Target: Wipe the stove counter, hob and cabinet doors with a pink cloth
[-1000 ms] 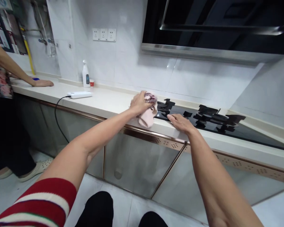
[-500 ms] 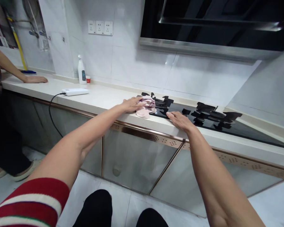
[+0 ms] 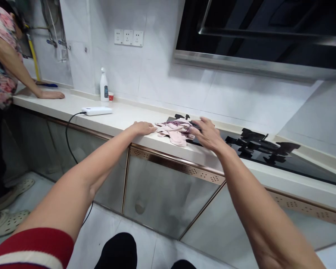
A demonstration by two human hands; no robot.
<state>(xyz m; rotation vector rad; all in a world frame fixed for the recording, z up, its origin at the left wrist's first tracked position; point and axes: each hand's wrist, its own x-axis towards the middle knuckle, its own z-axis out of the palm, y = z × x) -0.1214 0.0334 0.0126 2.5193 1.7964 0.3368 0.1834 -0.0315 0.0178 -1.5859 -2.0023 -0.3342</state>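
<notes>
- Cloth [image 3: 175, 133] is lying crumpled.
- My left hand [image 3: 142, 128] is meeting its nine-o'clock edge; I can't tell its grip.
- My right hand [image 3: 209, 136] is sitting at three o'clock, fingers apart.

Left sleeve [image 3: 49, 237] red, ending above elbow, crossed by a cream band [image 3: 30, 257]. Left hand [image 3: 142, 128] and right hand [image 3: 208, 135] bare. Legwear [image 3: 119, 250] plain black, rounded at knee.

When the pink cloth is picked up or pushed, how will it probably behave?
The pink cloth would probably hang limp, since it lies in loose folds. It looks thin, so it is likely light. Pushed, it may bunch rather than roll, as it lies low and crumpled.
</notes>
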